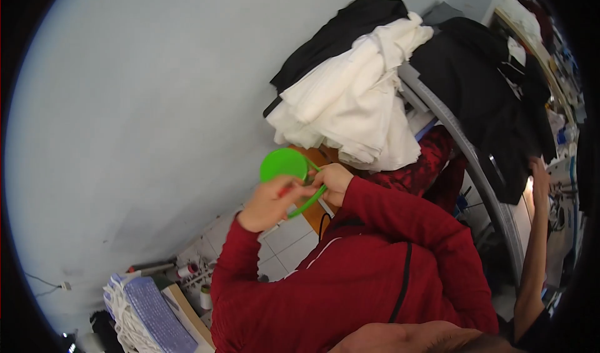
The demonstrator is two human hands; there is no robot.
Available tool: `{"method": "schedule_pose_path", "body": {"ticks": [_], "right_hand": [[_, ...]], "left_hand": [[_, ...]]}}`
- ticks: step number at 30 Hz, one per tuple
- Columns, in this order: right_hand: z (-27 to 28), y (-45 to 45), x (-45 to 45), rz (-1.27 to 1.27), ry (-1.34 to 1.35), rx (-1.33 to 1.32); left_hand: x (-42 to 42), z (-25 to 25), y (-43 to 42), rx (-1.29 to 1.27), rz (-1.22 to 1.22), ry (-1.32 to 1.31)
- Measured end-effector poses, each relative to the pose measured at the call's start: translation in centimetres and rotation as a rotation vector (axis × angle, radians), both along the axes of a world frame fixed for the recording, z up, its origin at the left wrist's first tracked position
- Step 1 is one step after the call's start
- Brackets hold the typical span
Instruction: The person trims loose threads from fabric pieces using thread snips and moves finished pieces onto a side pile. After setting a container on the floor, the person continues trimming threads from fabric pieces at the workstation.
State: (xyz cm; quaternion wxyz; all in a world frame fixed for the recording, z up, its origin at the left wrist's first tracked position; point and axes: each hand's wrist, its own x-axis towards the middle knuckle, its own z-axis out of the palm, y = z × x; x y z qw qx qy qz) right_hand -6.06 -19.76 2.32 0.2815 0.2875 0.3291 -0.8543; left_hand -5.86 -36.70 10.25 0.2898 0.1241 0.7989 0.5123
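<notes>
At right hand [335, 182] pinch: green band [306, 208] | left hand [266, 205] blurred, can't tell grip | green disc [284, 164] just beyond it | I judge: underway, finish unseen

Left hand [270, 201] and right hand [334, 181] at a green disc [284, 164] and green ring [307, 208], white cloth [350, 96] beyond.

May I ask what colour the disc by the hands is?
The disc is green, as the head view shows.

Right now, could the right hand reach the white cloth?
Probably yes: the white cloth lies just beyond the right hand, with nothing apparent between them, though that hand seems to be gripping the green band.
</notes>
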Motion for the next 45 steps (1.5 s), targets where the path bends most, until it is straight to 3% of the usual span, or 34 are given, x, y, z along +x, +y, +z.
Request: {"method": "schedule_pose_path", "body": {"ticks": [5,8,9,13,15,19,22,26,33,38,40,43,45], "right_hand": [[-0.8,-0.7,-0.6,-0.166,-0.119,-0.008],[-0.8,-0.7,-0.9,-0.058,-0.029,-0.051],[-0.9,-0.6,-0.9,0.055,0.078,-0.153],[2.9,1.8,-1.2,0.276,0.157,0.032],[3.4,5.2,-0.5,0.302,0.353,0.064],[2.3,11.2,2.6,0.266,0.391,0.19],[-0.4,14.6,5.7,0.19,0.287,0.265],[-2.3,17.5,9.4,0.069,0.18,0.305],[-2.2,19.6,12.9,-0.147,0.132,0.409],[-1.6,19.9,14.9,-0.234,0.091,0.479],[-1.3,20.3,15.8,-0.262,0.063,0.55],[-1.0,22.5,17.6,-0.352,0.035,0.646],[-2.3,26.8,20.1,-0.573,-0.051,0.648]], "left_hand": [[-0.3,-3.1,-1.2,0.025,-0.111,-0.083],[-1.6,-4.7,-2.3,-0.082,-0.257,0.185],[-2.2,-4.7,-2.9,-0.035,-0.15,0.166],[-4.9,-1.4,-7.4,0.046,0.289,0.014],[-5.2,-1.5,-10.6,0.067,0.364,0.083],[-5.5,-1.8,-13.4,-0.077,0.488,0.056],[-7.0,-8.0,-14.4,-0.205,0.53,-0.078],[-8.6,-21.8,-16.5,-0.329,0.572,-0.139],[-11.9,-40.6,-20.1,-0.138,0.957,-0.501],[-12.7,-45.2,-16.1,0.014,1.008,-0.548],[-13.4,-50.6,-15.6,0.07,1.156,-0.545],[-13.7,-53.2,-14.7,-0.168,1.23,-0.34],[-13.1,-53.4,-14.4,-0.278,1.258,-0.252]]}}
